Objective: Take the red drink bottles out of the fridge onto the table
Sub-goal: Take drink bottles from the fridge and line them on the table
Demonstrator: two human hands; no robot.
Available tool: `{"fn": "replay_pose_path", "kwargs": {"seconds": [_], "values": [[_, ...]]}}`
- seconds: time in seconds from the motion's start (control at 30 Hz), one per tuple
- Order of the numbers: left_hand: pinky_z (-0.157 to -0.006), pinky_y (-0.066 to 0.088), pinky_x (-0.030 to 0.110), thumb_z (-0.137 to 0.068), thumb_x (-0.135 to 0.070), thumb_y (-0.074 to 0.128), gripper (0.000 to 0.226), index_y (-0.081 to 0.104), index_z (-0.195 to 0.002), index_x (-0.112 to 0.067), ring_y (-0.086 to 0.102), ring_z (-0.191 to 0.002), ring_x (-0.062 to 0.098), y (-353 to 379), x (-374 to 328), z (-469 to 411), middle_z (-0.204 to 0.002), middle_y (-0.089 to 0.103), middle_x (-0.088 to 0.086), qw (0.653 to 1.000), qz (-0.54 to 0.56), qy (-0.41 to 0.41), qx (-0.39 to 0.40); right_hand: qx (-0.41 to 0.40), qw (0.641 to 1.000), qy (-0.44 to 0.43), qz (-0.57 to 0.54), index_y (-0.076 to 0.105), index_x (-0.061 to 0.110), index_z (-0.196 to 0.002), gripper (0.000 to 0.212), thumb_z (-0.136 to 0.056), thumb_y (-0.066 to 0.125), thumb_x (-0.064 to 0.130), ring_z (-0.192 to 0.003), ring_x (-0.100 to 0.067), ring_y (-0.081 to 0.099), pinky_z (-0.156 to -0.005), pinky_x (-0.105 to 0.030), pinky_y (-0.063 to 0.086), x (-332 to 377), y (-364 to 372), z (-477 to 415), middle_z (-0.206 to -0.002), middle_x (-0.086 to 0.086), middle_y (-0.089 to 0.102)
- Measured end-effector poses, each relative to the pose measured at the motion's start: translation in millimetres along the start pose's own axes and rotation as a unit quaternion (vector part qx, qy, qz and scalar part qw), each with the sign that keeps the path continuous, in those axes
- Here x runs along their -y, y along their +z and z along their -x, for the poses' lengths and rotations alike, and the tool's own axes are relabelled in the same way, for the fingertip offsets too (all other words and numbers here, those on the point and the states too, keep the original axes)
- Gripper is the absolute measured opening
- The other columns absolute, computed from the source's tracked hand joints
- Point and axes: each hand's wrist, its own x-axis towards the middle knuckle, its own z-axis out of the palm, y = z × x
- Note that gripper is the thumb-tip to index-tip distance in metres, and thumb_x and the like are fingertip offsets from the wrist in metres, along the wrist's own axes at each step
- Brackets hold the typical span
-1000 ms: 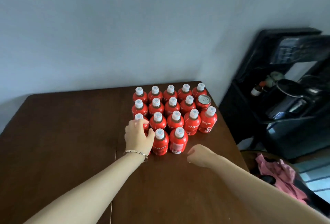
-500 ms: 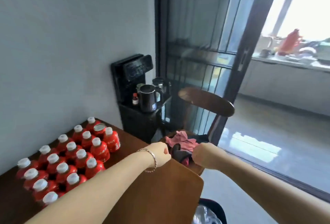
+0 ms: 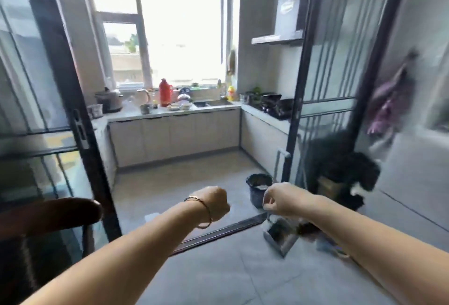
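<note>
The view has swung off the surface and its bottles; now chair [image 3: 48,212], then kitchen doorway. Left hand [image 3: 213,203] and right hand [image 3: 279,199] are loosely curled, empty. No bottles or fridge visible: likely heading for more.

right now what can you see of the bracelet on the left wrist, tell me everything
The bracelet is a thin bangle, metal by the look, with a gold or rose tone. It rings the wrist just behind the left hand, which is curled into a loose fist held out in the air over the grey floor. It sits loose and tilted; its lower edge hangs clear below the wrist. No charms or clasp can be made out. Nothing but the wrist touches it.
</note>
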Motion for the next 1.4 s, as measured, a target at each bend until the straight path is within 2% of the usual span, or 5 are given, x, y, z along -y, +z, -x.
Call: {"fn": "replay_pose_path", "kwargs": {"seconds": [0.27, 0.47, 1.0, 1.23, 1.4], "values": [[-0.093, 0.044, 0.033, -0.096, -0.023, 0.041, 0.034, 0.059, -0.120, -0.005, 0.053, -0.119, 0.030, -36.5, -255.6, -195.9, -0.127, 0.058, 0.015, 0.984, -0.028, 0.172, -0.022, -0.082, 0.979, 0.185, 0.004, 0.069, 0.017, -0.099, 0.021, -0.089, 0.050, 0.020, -0.099, -0.026, 0.064, -0.081, -0.032, 0.052, -272.6, -103.5, 8.8, -0.106, -0.003, 0.069], [-0.066, 0.041, 0.027, -0.093, -0.026, 0.044, 0.031, 0.048, -0.064, -0.016, 0.052, -0.075, 0.025, -46.5, -391.8, -299.0, -0.076, 0.055, 0.004, 0.958, 0.000, 0.286, -0.035, -0.119, 0.951, 0.284, 0.034, 0.068, 0.008, -0.103, 0.027, -0.089, 0.046, 0.013, -0.100, -0.032, 0.064, -0.075, -0.037, 0.051, -406.7, -150.6, 8.4, -0.111, -0.011, 0.067], [-0.089, 0.050, 0.035, -0.095, -0.023, 0.042, 0.029, 0.061, -0.114, -0.014, 0.060, -0.107, 0.026, -75.0, -700.8, -548.2, -0.118, 0.062, 0.005, 0.865, -0.073, 0.491, -0.075, -0.186, 0.840, 0.507, 0.047, 0.069, 0.015, -0.093, 0.021, -0.088, 0.050, 0.020, -0.091, -0.026, 0.064, -0.076, -0.034, 0.052, -686.4, -255.3, -21.5, -0.099, -0.005, 0.069], [-0.081, 0.047, 0.029, -0.094, -0.024, 0.043, 0.029, 0.064, -0.109, -0.011, 0.061, -0.104, 0.026, -52.1, -816.9, -622.1, -0.113, 0.065, 0.007, 0.851, -0.059, 0.520, -0.045, -0.199, 0.811, 0.550, 0.018, 0.066, 0.014, -0.086, 0.020, -0.086, 0.047, 0.013, -0.093, -0.028, 0.063, -0.070, -0.028, 0.046, -817.1, -268.9, -42.1, -0.100, -0.006, 0.068], [-0.086, 0.050, 0.035, -0.094, -0.023, 0.042, 0.023, 0.062, -0.099, -0.014, 0.061, -0.102, 0.029, -34.9, -903.1, -676.8, -0.111, 0.064, 0.009, 0.857, -0.018, 0.513, -0.054, -0.233, 0.782, 0.577, -0.013, 0.069, 0.014, -0.101, 0.021, -0.087, 0.054, 0.019, -0.097, -0.026, 0.064, -0.085, -0.035, 0.053, -941.2, -282.4, -59.7, -0.107, -0.004, 0.067]]}}
